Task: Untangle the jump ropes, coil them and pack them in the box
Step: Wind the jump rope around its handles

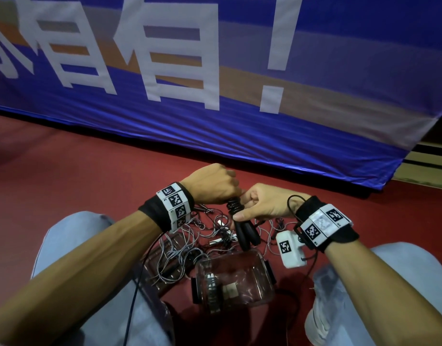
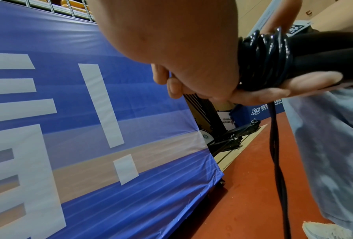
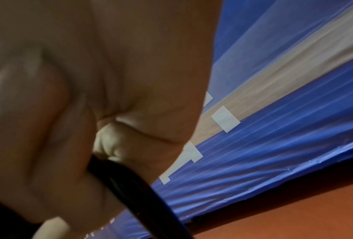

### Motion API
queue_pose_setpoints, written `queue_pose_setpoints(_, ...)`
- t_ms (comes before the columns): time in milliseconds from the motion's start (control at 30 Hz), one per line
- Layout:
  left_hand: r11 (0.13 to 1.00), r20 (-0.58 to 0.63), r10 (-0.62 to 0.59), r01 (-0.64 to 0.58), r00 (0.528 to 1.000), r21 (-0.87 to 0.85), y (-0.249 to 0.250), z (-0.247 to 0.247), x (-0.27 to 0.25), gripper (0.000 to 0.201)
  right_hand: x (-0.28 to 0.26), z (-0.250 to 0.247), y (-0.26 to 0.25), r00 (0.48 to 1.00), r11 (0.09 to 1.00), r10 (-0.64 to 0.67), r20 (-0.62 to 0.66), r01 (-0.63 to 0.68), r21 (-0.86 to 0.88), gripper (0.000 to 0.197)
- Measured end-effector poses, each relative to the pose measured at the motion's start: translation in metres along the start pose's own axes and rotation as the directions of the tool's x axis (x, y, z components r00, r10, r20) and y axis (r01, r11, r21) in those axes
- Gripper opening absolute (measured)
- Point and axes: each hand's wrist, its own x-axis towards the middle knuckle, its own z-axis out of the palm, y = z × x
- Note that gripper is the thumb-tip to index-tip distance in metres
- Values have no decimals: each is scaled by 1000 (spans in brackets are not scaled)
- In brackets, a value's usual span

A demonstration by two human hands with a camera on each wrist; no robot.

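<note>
Rope (image 1: 233, 204) coils bind the handles (image 1: 246, 234); left hand (image 1: 212, 183) grips the top, right hand (image 1: 262, 203) pinches the wrap, which should stay taut before boxing (image 1: 267, 273).

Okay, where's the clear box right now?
In the head view the clear box sits on the red floor between the person's knees, just below the black jump rope handles.

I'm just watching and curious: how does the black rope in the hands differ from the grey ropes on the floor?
The black rope is thick, glossy and wound tight around its handles; the grey ropes are thin and lie in a loose tangle. The black rope is gripped by the left hand and right hand; the grey ropes lie untouched. Neither is in the clear box.
</note>
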Motion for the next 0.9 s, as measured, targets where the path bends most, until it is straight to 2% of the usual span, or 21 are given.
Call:
queue_pose_setpoints(67,999,-36,9,-10,999,-31,1,-2,-1,26,-2,0,-2,1000,998,-12,13,11,54,56)
queue_pose_setpoints(200,995,-139,-40,27,990,-91,2,-10,-1,38,-5,-3,0,998,982,-40,38,33,188,46)
queue_pose_setpoints(267,992,-212,-79,56,974,-113,1,-14,-1,42,-5,-2,-1,996,962,-53,72,32,270,56)
queue_pose_setpoints(333,988,-280,-118,83,953,-134,0,-17,-2,39,-6,0,-3,991,936,-104,78,71,344,89)
queue_pose_setpoints(400,978,-339,-174,122,924,-169,1,-21,-1,32,-5,1,-3,981,902,-183,69,140,408,102)
queue_pose_setpoints(533,928,-466,-363,265,807,-263,6,-28,5,45,1,4,-5,970,829,-240,-28,220,514,87)
queue_pose_setpoints(600,911,-489,-409,309,771,-274,6,-28,5,46,1,7,-6,966,781,-247,-82,248,573,88)
queue_pose_setpoints(800,839,-486,-544,430,683,-334,6,-26,5,43,2,18,-8,943,550,-292,-159,302,778,77)
queue_pose_setpoints(900,762,-417,-647,527,638,-377,4,-24,2,45,5,23,-9,924,492,-349,-157,323,808,53)
